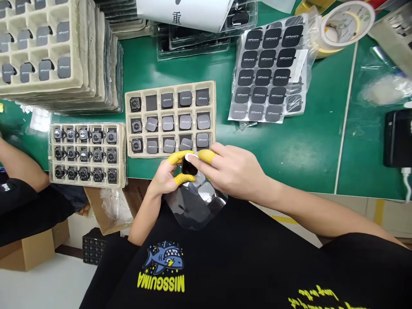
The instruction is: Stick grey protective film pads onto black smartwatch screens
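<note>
Between the yellow-cotted fingers and thumb of my left hand [165,176] is a dark, square smartwatch [188,166], held near the table's front edge. My right hand [230,167], also wearing yellow finger cots, is closed and presses a small white pad [191,157] against the watch's upper edge. Just beneath both hands hangs a clear plastic sheet [193,210] carrying a few pale rounded-square pieces. Beyond them lies a beige tray [170,87]. Its left column shows bare watch modules [136,125]; most other pockets show grey HiFuture-printed squares [185,122].
Left of the tray sits another tray of watches [86,154], with tall tray stacks [96,64] behind. Sheets of black HiFuture stickers [262,77] and tape rolls [347,21] lie back right. A black device [397,137] stands far right. Another person's arm [16,167] is at left.
</note>
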`<state>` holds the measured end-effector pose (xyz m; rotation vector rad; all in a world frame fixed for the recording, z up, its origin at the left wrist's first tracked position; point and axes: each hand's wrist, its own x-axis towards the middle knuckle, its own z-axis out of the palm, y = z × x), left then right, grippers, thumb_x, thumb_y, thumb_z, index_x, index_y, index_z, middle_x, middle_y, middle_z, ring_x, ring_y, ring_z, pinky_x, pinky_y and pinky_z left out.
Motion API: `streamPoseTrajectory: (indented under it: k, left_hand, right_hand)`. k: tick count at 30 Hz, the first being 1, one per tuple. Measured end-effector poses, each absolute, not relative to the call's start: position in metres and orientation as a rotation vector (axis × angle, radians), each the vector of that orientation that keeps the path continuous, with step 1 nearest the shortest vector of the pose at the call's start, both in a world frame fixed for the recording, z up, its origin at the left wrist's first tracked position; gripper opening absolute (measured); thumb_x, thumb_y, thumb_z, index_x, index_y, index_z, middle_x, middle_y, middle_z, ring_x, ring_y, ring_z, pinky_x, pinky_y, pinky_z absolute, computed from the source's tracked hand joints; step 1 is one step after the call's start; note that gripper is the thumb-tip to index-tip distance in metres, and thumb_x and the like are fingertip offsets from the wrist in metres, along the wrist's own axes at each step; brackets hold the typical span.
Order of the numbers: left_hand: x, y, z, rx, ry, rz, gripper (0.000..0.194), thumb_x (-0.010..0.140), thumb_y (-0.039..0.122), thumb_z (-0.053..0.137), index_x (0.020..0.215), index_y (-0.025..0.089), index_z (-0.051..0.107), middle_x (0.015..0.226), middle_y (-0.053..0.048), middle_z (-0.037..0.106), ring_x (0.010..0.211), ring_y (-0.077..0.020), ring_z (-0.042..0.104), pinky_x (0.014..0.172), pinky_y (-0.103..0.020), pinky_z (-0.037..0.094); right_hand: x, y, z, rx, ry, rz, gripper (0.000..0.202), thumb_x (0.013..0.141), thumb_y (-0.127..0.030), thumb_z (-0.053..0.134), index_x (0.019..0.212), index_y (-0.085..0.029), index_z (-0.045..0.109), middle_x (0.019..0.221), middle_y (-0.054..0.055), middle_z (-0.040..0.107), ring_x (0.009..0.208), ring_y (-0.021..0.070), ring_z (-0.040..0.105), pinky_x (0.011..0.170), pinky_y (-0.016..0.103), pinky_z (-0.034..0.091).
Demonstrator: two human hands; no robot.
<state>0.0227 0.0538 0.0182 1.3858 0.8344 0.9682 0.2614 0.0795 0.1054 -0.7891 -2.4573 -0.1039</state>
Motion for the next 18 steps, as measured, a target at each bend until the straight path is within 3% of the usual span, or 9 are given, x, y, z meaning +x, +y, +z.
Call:
streamPoseTrajectory:
  k: [4, 8, 14, 18]
  left_hand:
    - [0.018, 0.048, 0.015, 1.297, 0.918, 1.015, 0.076, 0.080, 0.063, 0.097, 0.139, 0.021, 0.074, 0.112, -0.010, 0.085, 0.094, -0.0234, 0.084, 0.084, -0.032, 0.068]
    - [0.013, 0.049, 0.020, 1.332, 0.861, 1.053, 0.077, 0.078, 0.057, 0.100, 0.142, 0.025, 0.075, 0.107, -0.007, 0.085, 0.089, -0.0222, 0.083, 0.083, -0.032, 0.068]
    - [0.015, 0.058, 0.027, 1.497, 0.796, 1.037, 0.078, 0.081, 0.054, 0.099, 0.148, 0.026, 0.072, 0.120, -0.010, 0.087, 0.104, -0.0272, 0.086, 0.091, -0.035, 0.069]
    - [0.015, 0.058, 0.027, 1.516, 0.792, 1.021, 0.079, 0.081, 0.055, 0.099, 0.150, 0.025, 0.072, 0.134, -0.014, 0.084, 0.119, -0.0312, 0.085, 0.102, -0.038, 0.069]
  right_hand:
    - [0.277, 0.079, 0.102, -0.858, -2.434, -0.043, 0.032, 0.104, -0.005, 0.056, 0.116, -0.020, 0.082, 0.082, 0.005, 0.073, 0.075, 0.0204, 0.059, 0.055, 0.035, 0.040]
    - [0.284, 0.074, 0.100, -0.897, -2.277, 0.146, 0.034, 0.102, -0.009, 0.064, 0.125, -0.028, 0.080, 0.096, 0.005, 0.080, 0.076, 0.0198, 0.065, 0.055, 0.034, 0.044]
    - [0.275, 0.072, 0.097, -0.887, -2.262, 0.229, 0.046, 0.101, -0.011, 0.066, 0.141, -0.032, 0.075, 0.097, 0.005, 0.081, 0.077, 0.0209, 0.067, 0.059, 0.035, 0.048]
    - [0.271, 0.076, 0.094, -0.854, -2.316, 0.204, 0.043, 0.103, -0.010, 0.064, 0.141, -0.028, 0.073, 0.093, 0.005, 0.079, 0.077, 0.0203, 0.063, 0.059, 0.033, 0.047]
